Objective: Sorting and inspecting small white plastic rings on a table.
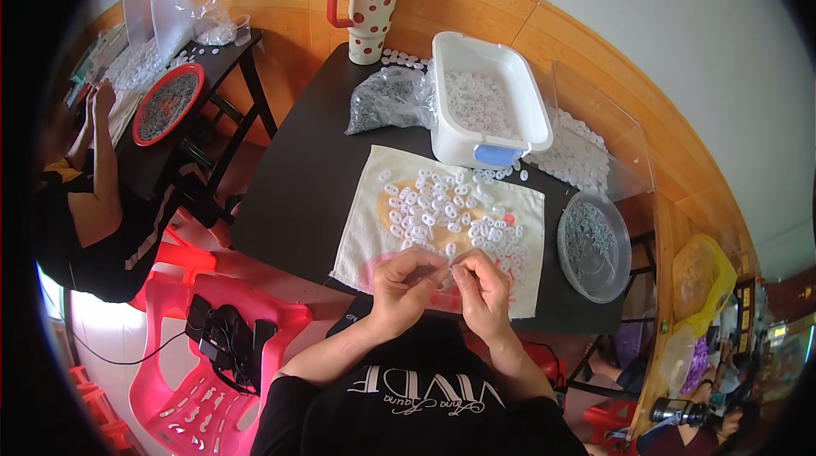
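My left hand point(401, 288) and my right hand point(483, 293) meet fingertip to fingertip above the near part of a cream towel point(357, 239). Both are closed in a pinch around something tiny, mostly hidden by the fingers; its kind does not show. Just beyond my fingers lie many small white oval plastic pieces point(427, 220), scattered over the towel, with darker spots like holes in some. A round clear dish point(620, 273) of small grey metal parts point(588, 237) stands to the right of my right hand.
Behind the towel stand a white tub point(446, 137) of white pieces, a clear bag point(387, 99) of grey parts and a dotted tumbler point(374, 10). White pieces spill from a clear box point(599, 129). At left, another person point(102, 192) sits by a red tray point(195, 73). A pink chair point(183, 388) stands nearby.
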A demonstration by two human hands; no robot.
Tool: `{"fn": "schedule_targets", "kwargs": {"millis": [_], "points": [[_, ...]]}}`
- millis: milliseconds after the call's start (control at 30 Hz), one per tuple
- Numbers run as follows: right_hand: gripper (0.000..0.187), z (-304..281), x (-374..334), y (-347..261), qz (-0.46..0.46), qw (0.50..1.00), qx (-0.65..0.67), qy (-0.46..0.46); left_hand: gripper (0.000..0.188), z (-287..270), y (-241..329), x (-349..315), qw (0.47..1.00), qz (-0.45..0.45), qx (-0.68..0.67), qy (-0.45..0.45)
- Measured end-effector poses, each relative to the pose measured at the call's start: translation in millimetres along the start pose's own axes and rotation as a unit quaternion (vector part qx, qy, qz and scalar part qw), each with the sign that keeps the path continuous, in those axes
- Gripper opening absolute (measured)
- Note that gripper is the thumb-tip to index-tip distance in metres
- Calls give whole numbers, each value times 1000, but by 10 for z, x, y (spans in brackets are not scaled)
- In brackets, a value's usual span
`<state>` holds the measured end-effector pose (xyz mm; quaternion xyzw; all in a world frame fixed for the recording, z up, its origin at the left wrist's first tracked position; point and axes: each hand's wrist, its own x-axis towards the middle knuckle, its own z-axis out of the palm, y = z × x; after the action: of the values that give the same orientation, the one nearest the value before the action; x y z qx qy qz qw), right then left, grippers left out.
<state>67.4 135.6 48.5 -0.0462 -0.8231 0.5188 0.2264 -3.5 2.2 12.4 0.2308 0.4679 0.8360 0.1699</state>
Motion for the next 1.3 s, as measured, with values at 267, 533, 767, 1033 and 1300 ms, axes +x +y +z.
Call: {"fn": "schedule_targets", "kwargs": {"millis": [267,533,767,1033,1300], "points": [[12,-151,106,8,-44,998,32,18,17,-40,-79,2,999,-32,-22,-8],[22,-147,114,38,-111,991,-70,-35,17,-42,-113,3,1000,-19,-15,-16],[22,-137,14,107,-34,999,21,1,10,-18,-66,9,994,-79,-79,5],[32,84,-216,177,-11,982,156,109,11,12,-181,10,993,-87,-68,26],[30,113,-181,205,-66,985,92,127,17,121,-94,19,997,-42,-54,17]]}}
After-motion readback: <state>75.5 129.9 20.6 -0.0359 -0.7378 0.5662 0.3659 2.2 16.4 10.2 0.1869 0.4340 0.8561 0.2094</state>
